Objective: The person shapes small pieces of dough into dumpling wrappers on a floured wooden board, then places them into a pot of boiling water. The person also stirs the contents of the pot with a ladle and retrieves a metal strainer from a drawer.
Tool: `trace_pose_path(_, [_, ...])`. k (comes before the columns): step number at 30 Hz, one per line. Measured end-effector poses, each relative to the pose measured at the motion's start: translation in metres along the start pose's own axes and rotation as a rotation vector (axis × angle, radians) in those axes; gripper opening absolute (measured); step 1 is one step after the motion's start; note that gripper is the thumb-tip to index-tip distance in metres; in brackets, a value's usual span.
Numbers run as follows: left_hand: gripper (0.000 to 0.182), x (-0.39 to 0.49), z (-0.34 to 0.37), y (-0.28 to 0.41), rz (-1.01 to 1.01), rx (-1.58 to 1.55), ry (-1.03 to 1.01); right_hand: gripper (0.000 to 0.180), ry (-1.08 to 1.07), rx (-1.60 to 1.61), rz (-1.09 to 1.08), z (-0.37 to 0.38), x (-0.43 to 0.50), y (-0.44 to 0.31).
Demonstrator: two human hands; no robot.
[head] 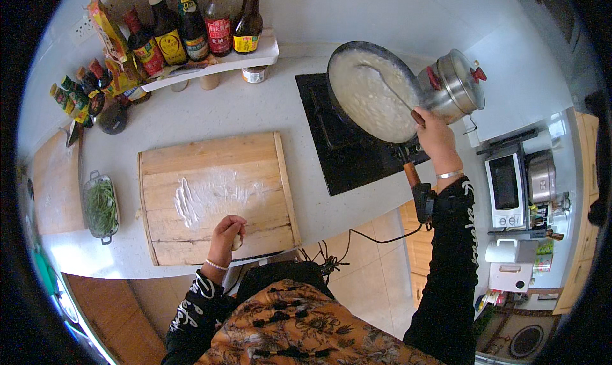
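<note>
My right hand (435,138) grips the wooden end of a metal ladle (397,95). Its bowl lies in the pale, milky, lumpy contents of a dark wok (356,47), which stands over a black cooktop (325,166). The wok's wooden handle (411,173) points toward me, below my right wrist. My left hand (228,236) is curled above the near edge of a wooden board (167,243), with a small pale lump, perhaps dough, in its fingers. White flour (191,197) is smeared over the middle of the board.
A steel pot with a glass lid (452,85) stands right of the wok. Sauce bottles (220,28) line a white shelf (210,67) behind the board. A dish of green beans (101,207) and another wooden board (57,188) lie left. A black cable (373,241) hangs below the counter.
</note>
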State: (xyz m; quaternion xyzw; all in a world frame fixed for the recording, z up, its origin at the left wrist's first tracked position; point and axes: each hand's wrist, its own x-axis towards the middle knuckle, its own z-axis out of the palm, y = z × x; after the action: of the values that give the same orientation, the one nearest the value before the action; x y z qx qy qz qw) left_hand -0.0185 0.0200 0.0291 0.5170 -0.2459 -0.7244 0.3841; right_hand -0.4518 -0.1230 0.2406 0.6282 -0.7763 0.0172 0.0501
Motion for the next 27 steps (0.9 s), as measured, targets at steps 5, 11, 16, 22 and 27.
trace_pose_path(5, [0.012, -0.001, 0.004, 0.002, 0.022, 0.037, -0.02, 0.046, 0.089, 0.035, 0.027, -0.018, -0.029, 0.021])
trace_pose_path(11, [0.018, -0.01, 0.012, 0.012, 0.045, -0.037, -0.126, 0.047, 0.17, 0.142, 0.077, -0.028, -0.067, 0.028])
trace_pose_path(16, [0.02, -0.014, 0.01, 0.016, -0.083, -0.325, -0.183, 0.046, 0.288, 0.413, -0.073, -0.03, -0.099, 0.004])
trace_pose_path(22, [0.035, -0.015, -0.002, 0.012, -0.046, -0.426, -0.332, 0.048, 0.109, 0.6, -0.207, 0.034, -0.134, -0.07])
trace_pose_path(27, [0.038, -0.018, -0.006, 0.012, -0.023, -0.423, -0.274, 0.054, -0.069, 0.433, -0.127, 0.111, -0.156, -0.113])
